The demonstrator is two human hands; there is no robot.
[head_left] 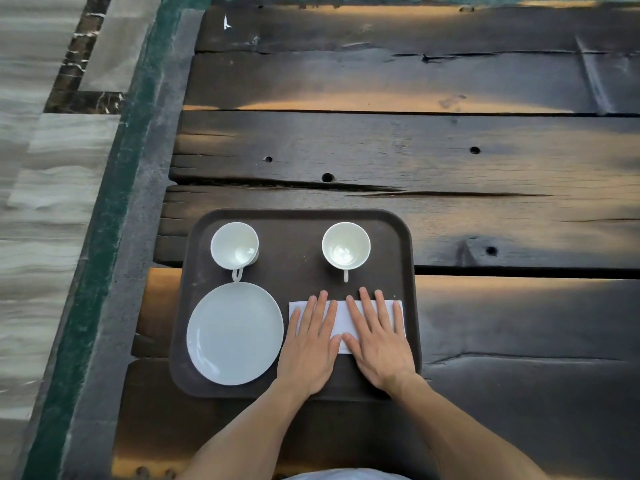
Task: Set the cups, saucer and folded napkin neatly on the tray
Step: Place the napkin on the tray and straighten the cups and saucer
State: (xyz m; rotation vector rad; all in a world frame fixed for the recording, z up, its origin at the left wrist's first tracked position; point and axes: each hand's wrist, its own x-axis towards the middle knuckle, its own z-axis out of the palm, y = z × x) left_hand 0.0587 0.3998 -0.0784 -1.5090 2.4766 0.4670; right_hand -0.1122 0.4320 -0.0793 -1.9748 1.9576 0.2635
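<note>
A dark brown tray lies near the table's front edge. Two white cups stand at its far side, one on the left and one on the right, handles pointing toward me. A white saucer fills the near left of the tray. The folded white napkin lies at the near right. My left hand and my right hand rest flat on the napkin, palms down, fingers spread, covering most of it.
The tray sits on a dark, cracked plank table that stretches far and right. The table's left edge drops to a green-bordered stone floor.
</note>
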